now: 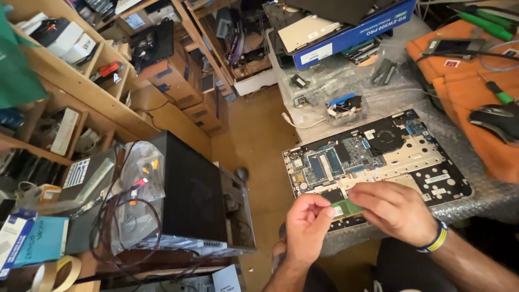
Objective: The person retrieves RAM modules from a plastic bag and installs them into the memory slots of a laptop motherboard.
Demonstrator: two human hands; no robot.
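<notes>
Both hands, left hand (307, 223) and right hand (393, 210), pinch a thin green memory stick (346, 208) by its ends; it looks light, stiff and fragile, best held at the edges.

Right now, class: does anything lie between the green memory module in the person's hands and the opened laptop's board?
Nothing visible does. Both the left hand and right hand pinch the green memory module just above the near edge of the opened laptop, whose exposed board lies uncovered.

Lit warmly and evenly from above; soft shadows only. Slightly blurred at the hands, bent outward at the edges, glare-free.
</notes>
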